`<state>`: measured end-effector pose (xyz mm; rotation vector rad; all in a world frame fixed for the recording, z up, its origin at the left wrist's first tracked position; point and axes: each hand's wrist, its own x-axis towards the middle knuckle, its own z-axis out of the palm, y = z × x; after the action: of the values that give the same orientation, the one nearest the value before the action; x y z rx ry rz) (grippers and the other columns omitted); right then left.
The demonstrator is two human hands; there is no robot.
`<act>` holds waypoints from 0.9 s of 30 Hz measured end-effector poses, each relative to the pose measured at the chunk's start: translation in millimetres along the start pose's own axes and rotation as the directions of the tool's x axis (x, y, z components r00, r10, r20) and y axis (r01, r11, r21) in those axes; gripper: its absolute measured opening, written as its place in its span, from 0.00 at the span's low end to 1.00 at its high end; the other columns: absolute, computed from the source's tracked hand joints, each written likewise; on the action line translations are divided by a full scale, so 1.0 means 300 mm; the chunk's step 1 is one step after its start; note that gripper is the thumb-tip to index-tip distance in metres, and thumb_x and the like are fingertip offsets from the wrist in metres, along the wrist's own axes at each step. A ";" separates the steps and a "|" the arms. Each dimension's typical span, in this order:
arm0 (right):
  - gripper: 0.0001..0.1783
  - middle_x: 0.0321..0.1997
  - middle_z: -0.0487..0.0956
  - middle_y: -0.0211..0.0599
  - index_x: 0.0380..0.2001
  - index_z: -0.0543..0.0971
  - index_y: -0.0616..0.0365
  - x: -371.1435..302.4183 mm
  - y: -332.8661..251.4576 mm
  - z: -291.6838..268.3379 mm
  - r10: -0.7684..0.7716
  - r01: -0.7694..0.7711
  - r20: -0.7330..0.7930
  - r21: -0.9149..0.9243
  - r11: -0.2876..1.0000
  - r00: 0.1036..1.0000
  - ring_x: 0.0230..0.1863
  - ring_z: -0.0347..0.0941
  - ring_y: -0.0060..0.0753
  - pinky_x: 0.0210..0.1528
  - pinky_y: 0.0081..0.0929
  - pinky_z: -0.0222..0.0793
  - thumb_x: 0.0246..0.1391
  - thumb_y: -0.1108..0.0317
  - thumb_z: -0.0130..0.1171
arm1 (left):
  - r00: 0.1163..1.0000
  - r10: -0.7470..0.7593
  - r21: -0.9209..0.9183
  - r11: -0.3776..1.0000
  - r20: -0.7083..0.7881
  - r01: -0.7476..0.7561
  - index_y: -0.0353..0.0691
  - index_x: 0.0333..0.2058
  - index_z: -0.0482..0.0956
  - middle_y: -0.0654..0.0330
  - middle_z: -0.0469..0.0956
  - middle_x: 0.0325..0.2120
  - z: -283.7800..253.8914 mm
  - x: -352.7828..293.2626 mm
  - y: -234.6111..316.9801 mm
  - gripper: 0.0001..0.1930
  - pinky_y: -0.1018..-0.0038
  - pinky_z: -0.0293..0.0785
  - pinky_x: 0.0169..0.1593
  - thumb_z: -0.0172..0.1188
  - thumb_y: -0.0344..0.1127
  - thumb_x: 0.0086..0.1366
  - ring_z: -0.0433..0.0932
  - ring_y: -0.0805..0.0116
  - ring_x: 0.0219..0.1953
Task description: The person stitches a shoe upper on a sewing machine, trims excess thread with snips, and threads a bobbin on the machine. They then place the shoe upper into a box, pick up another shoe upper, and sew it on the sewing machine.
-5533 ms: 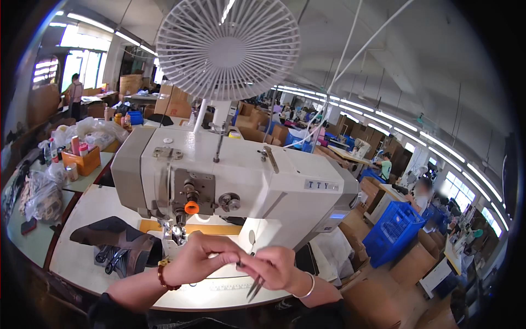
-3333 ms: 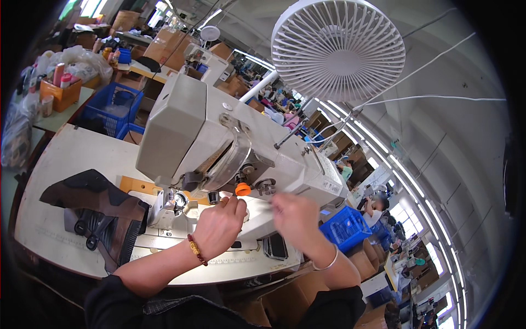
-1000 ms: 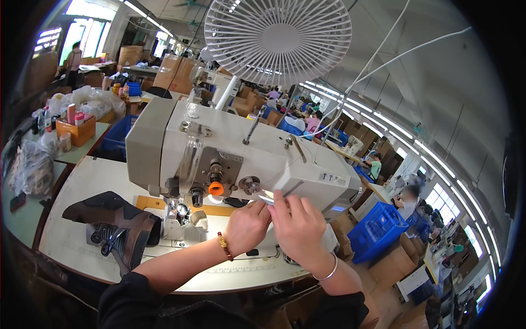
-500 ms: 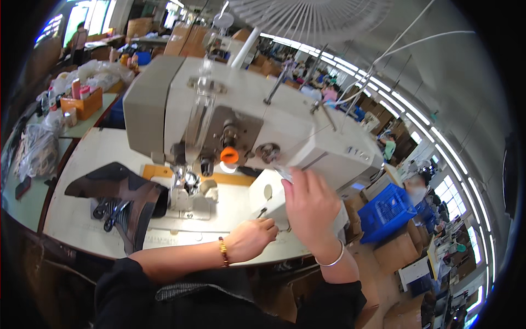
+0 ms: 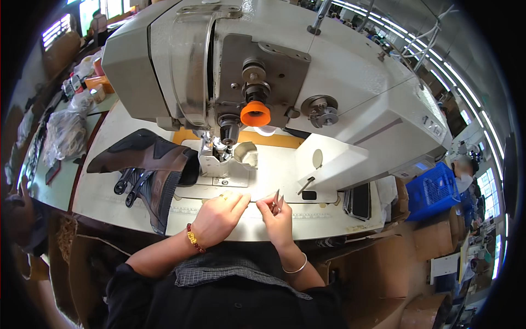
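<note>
A: Near to far, quickly. What is seen at the bottom?
B: A black shirt [image 5: 235, 310], with a grey checked cloth [image 5: 233, 272] laid across its upper part.

A: Hands?
B: Both are held above the front edge of the sewing table [image 5: 323, 227], fingertips close to each other. A beaded bracelet [image 5: 194, 239] is worn on the left wrist, a pale bangle [image 5: 296, 264] on the right.

A: Grip?
B: Small metal snips [image 5: 278, 200] are grasped in the right hand [image 5: 278, 222], blades pointed up and away. The fingers of the left hand [image 5: 220, 215] are bunched together; whether anything is pinched there cannot be told.

A: On the table?
B: A ruler strip [image 5: 307, 215] is fixed along the front. A brown-and-black boot upper [image 5: 159, 156] is laid to the left, well apart from the snips. Dark flat items [image 5: 359, 202], kind unclear, are stacked at the right end.

A: Behind the hands?
B: The view is filled by a grey-white industrial sewing machine [image 5: 356, 93], fitted with an orange knob [image 5: 255, 114].

A: Farther off?
B: Clear plastic bags [image 5: 68, 131] are piled on a side table at left. At right, a blue plastic crate [image 5: 433, 192] is seen, with a co-worker [image 5: 464, 183] partly visible beyond it.
</note>
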<state>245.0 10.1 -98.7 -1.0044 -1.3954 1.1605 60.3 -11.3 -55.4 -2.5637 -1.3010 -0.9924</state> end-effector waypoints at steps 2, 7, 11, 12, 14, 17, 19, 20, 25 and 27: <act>0.08 0.26 0.70 0.26 0.30 0.75 0.59 -0.009 -0.014 0.022 -0.204 0.197 -0.036 -0.135 0.971 0.978 0.23 0.60 0.15 0.24 0.17 0.56 0.58 0.81 0.64 | 0.994 -0.079 -0.127 0.989 -0.070 0.069 0.34 0.43 0.79 0.56 0.80 0.33 0.018 -0.014 -0.013 0.13 0.71 0.79 0.36 0.66 0.28 0.59 0.81 0.62 0.34; 0.12 0.29 0.74 0.33 0.32 0.76 0.60 -0.015 -0.045 0.040 -0.464 0.453 0.059 -0.355 0.818 0.884 0.23 0.66 0.20 0.23 0.21 0.62 0.50 0.83 0.69 | 0.788 -0.568 -0.785 0.366 0.236 0.499 0.30 0.42 0.80 0.57 0.84 0.33 0.075 -0.037 -0.038 0.09 0.75 0.83 0.41 0.65 0.26 0.66 0.85 0.70 0.35; 0.11 0.35 0.78 0.36 0.32 0.77 0.58 0.007 -0.030 0.056 -0.557 0.533 0.064 -0.397 0.747 0.828 0.26 0.73 0.22 0.21 0.23 0.65 0.50 0.83 0.67 | 0.662 -0.490 -0.819 -0.259 0.568 0.512 0.33 0.41 0.79 0.59 0.84 0.34 0.107 -0.040 -0.054 0.07 0.76 0.82 0.41 0.60 0.31 0.71 0.84 0.71 0.36; 0.10 0.36 0.79 0.37 0.32 0.76 0.59 0.010 -0.022 0.058 -0.568 0.538 0.076 -0.446 0.716 0.819 0.27 0.74 0.23 0.21 0.23 0.66 0.51 0.83 0.66 | 0.641 -0.479 -0.798 -0.307 0.600 0.518 0.33 0.41 0.80 0.59 0.84 0.34 0.114 -0.041 -0.055 0.07 0.76 0.81 0.40 0.60 0.31 0.71 0.84 0.71 0.36; 0.09 0.39 0.80 0.40 0.31 0.76 0.59 0.013 -0.003 0.059 -0.594 0.544 0.093 -0.534 0.647 0.799 0.29 0.77 0.25 0.21 0.23 0.68 0.52 0.83 0.65 | 0.597 -0.471 -0.761 -0.388 0.649 0.521 0.34 0.41 0.80 0.60 0.83 0.34 0.132 -0.040 -0.058 0.07 0.76 0.80 0.39 0.60 0.32 0.71 0.83 0.72 0.35; 0.08 0.37 0.79 0.37 0.30 0.75 0.60 0.011 0.034 0.053 -0.501 0.448 0.049 -0.528 0.722 0.864 0.26 0.72 0.20 0.22 0.19 0.66 0.54 0.82 0.63 | 0.689 -0.606 -0.790 0.156 0.397 0.593 0.32 0.36 0.80 0.61 0.83 0.33 0.146 -0.041 -0.077 0.07 0.76 0.77 0.36 0.60 0.30 0.71 0.81 0.74 0.32; 0.07 0.35 0.78 0.33 0.30 0.74 0.60 0.015 0.061 0.046 -0.343 0.309 -0.036 -0.353 0.883 0.939 0.26 0.68 0.16 0.24 0.16 0.64 0.56 0.81 0.63 | 0.823 -0.562 -0.487 0.699 0.080 0.524 0.33 0.33 0.81 0.58 0.81 0.31 0.142 -0.049 -0.099 0.02 0.70 0.76 0.37 0.63 0.25 0.64 0.81 0.66 0.33; 0.08 0.34 0.77 0.31 0.30 0.73 0.61 0.017 0.073 0.043 -0.240 0.217 -0.065 -0.249 0.944 0.969 0.25 0.66 0.14 0.26 0.15 0.63 0.56 0.81 0.63 | 0.868 -0.495 -0.395 0.792 0.032 0.466 0.34 0.32 0.81 0.57 0.79 0.30 0.142 -0.051 -0.109 0.02 0.68 0.76 0.38 0.65 0.26 0.61 0.80 0.62 0.34; 0.07 0.33 0.74 0.26 0.29 0.73 0.60 -0.001 0.107 0.039 0.095 -0.093 -0.031 0.061 0.994 0.995 0.28 0.62 0.10 0.31 0.12 0.60 0.59 0.79 0.62 | 0.954 -0.287 -0.144 0.944 0.088 0.297 0.37 0.29 0.79 0.54 0.76 0.30 0.153 -0.073 -0.106 0.08 0.61 0.73 0.45 0.69 0.27 0.52 0.75 0.52 0.38; 0.08 0.33 0.74 0.26 0.29 0.73 0.60 -0.008 0.109 0.041 0.097 -0.094 -0.041 0.058 0.994 0.994 0.28 0.62 0.10 0.32 0.13 0.61 0.59 0.79 0.62 | 0.962 -0.246 -0.111 0.960 0.117 0.259 0.37 0.28 0.77 0.55 0.74 0.30 0.168 -0.076 -0.086 0.09 0.61 0.73 0.44 0.69 0.29 0.51 0.74 0.53 0.39</act>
<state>232.9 12.2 -131.5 -1.0598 -1.2852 1.2342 57.0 7.6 -113.4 -2.6178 -1.6800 -1.0255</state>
